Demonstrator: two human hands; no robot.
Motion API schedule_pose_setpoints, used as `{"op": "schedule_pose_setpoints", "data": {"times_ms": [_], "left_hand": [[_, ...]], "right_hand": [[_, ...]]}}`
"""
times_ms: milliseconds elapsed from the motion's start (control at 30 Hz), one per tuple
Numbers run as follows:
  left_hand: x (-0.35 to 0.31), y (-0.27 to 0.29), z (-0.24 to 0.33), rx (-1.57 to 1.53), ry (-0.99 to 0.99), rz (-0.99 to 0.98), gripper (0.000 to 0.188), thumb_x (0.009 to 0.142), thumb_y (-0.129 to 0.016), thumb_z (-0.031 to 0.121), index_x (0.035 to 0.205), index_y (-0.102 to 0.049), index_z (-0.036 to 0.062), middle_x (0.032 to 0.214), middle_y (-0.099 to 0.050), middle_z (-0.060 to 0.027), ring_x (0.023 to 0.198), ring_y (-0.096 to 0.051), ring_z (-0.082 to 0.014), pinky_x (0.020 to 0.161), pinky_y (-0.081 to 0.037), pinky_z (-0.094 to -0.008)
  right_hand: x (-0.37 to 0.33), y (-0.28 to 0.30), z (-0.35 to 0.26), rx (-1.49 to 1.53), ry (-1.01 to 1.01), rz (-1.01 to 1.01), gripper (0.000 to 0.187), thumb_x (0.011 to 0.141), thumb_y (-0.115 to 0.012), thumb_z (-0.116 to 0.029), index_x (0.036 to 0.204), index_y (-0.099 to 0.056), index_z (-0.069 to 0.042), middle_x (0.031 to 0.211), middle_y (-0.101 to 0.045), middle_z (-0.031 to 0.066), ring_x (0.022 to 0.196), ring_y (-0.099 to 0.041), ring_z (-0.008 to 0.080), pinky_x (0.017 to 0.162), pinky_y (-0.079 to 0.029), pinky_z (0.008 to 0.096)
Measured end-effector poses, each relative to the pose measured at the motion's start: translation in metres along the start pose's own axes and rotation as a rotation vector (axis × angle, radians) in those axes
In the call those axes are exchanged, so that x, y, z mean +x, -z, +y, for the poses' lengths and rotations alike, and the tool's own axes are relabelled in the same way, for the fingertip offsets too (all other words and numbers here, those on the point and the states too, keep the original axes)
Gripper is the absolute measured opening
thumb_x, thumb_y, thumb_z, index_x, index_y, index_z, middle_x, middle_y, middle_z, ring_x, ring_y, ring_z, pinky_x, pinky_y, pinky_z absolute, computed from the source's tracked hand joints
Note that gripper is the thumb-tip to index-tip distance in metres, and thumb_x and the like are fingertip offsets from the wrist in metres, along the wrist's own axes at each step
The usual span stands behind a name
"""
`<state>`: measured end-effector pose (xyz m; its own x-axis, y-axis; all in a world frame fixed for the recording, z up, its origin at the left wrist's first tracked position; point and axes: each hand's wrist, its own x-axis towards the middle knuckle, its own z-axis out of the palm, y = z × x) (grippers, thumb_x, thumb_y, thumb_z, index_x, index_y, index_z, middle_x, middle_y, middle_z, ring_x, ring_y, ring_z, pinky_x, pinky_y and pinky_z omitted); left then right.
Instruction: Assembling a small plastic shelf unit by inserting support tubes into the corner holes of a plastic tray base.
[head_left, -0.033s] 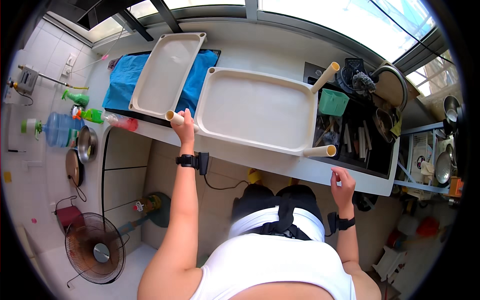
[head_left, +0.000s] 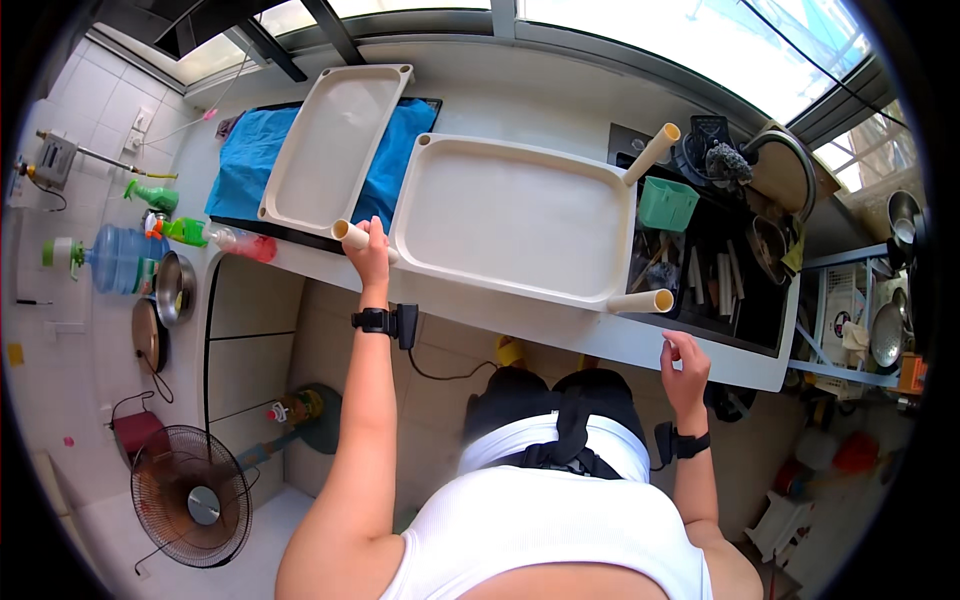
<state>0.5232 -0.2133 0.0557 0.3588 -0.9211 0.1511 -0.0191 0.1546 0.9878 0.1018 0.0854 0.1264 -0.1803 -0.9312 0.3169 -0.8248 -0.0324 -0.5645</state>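
Observation:
A cream plastic tray (head_left: 515, 225) with a raised rim lies on the counter, with cream tubes standing out from its corners. My left hand (head_left: 370, 262) is wrapped round the short tube (head_left: 350, 236) at its near left corner. My right hand (head_left: 686, 372) hovers just off the counter's front edge, below the near right tube (head_left: 642, 302), its fingers loosely bent and nothing visible in them. Another tube (head_left: 652, 154) rises at the far right corner; the far left corner shows only a round socket. A second cream tray (head_left: 333, 150) rests on a blue cloth (head_left: 245, 160) to the left.
At right is a dark sink (head_left: 755, 310) holding a green basket (head_left: 667, 205), several loose strips and a pan. Spray bottles (head_left: 185, 230) stand by the counter's left end, near a water jug (head_left: 125, 258). A fan (head_left: 190, 497) stands at lower left. Pans hang at far right.

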Motion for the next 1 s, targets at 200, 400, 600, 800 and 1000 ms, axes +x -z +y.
{"op": "schedule_pose_setpoints", "data": {"times_ms": [200, 400, 600, 800, 1000], "left_hand": [[-0.003, 0.001, -0.003, 0.014, 0.061, -0.073, 0.038, 0.088, -0.065, 0.014, 0.061, -0.039, 0.0101, 0.054, -0.044, 0.0023, 0.047, -0.043, -0.0083, 0.048, -0.035, -0.026], [-0.033, 0.033, -0.031, 0.259, 0.105, -0.237, 0.067, 0.076, -0.082, 0.019, 0.128, -0.043, 0.0002, 0.125, -0.047, -0.0125, 0.106, -0.054, -0.022, 0.087, -0.048, -0.0344], [-0.084, 0.125, -0.077, 0.529, 0.182, 0.048, 0.062, 0.078, -0.076, 0.006, 0.13, -0.045, -0.0008, 0.125, -0.053, -0.0187, 0.117, -0.052, -0.0281, 0.101, -0.042, -0.0404], [-0.144, 0.029, 0.011, 0.658, 0.173, -0.522, 0.026, 0.085, -0.065, 0.001, 0.11, -0.059, 0.0011, 0.1, -0.064, -0.0078, 0.093, -0.062, -0.0175, 0.083, -0.051, -0.0305], [-0.212, -0.062, 0.075, 0.533, 0.363, -1.037, 0.015, 0.088, -0.062, 0.002, 0.103, -0.062, -0.0007, 0.091, -0.067, -0.0072, 0.085, -0.066, -0.0146, 0.08, -0.051, -0.0275]], "right_hand": [[0.02, -0.011, -0.005, 0.103, -0.116, 0.102, 0.064, 0.079, -0.07, -0.001, 0.137, -0.042, -0.005, 0.116, -0.066, 0.0129, 0.07, -0.065, 0.0186, 0.061, -0.052, 0.0265], [0.014, 0.017, 0.011, -0.022, -0.229, 0.044, 0.059, 0.081, -0.069, -0.002, 0.135, -0.046, -0.006, 0.121, -0.063, 0.011, 0.07, -0.063, 0.0174, 0.064, -0.051, 0.0265], [0.013, 0.071, 0.05, -0.133, -0.391, 0.141, 0.034, 0.084, -0.065, -0.008, 0.117, -0.06, -0.007, 0.109, -0.065, 0.0089, 0.07, -0.066, 0.0199, 0.064, -0.051, 0.0311], [0.011, 0.19, 0.112, -0.288, -0.583, 0.105, 0.022, 0.086, -0.065, -0.013, 0.107, -0.065, -0.006, 0.093, -0.069, 0.0088, 0.072, -0.067, 0.0203, 0.065, -0.051, 0.0321], [0.05, 0.243, 0.19, -0.299, -0.616, -0.013, 0.026, 0.085, -0.065, -0.02, 0.107, -0.065, -0.006, 0.091, -0.071, 0.0095, 0.078, -0.068, 0.0259, 0.071, -0.053, 0.0355]]}}
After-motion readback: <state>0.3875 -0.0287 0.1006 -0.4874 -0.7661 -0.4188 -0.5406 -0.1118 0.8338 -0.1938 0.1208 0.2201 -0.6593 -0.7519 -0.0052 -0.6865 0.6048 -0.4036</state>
